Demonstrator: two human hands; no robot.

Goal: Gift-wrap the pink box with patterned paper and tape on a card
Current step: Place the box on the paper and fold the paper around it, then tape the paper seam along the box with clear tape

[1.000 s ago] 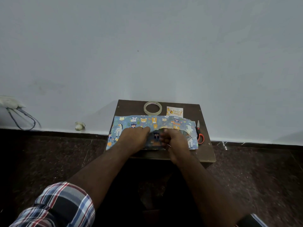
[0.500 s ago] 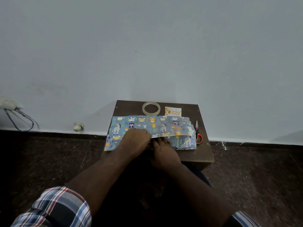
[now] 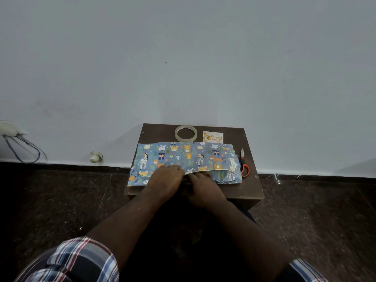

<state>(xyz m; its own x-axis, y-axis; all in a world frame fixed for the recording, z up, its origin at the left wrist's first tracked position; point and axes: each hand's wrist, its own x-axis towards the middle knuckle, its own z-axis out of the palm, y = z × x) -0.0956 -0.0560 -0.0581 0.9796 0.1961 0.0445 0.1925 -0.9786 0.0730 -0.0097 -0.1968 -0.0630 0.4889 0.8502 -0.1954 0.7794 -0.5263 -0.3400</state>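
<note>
From the head camera, blue animal-print wrapping paper [image 3: 183,157] lies folded across a small brown table [image 3: 252,186]. The left hand [image 3: 165,180] presses flat on it, fingers together; the right hand [image 3: 203,185] slips straight fingertips under its edge. Tape roll [image 3: 186,133], card [image 3: 213,137] and scissors [image 3: 243,165] lie alongside.

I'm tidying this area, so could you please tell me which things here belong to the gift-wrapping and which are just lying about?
Job: patterned paper, tape roll, card, scissors, small table.
Lying about: cables by the wall, small white object on the floor.
</note>
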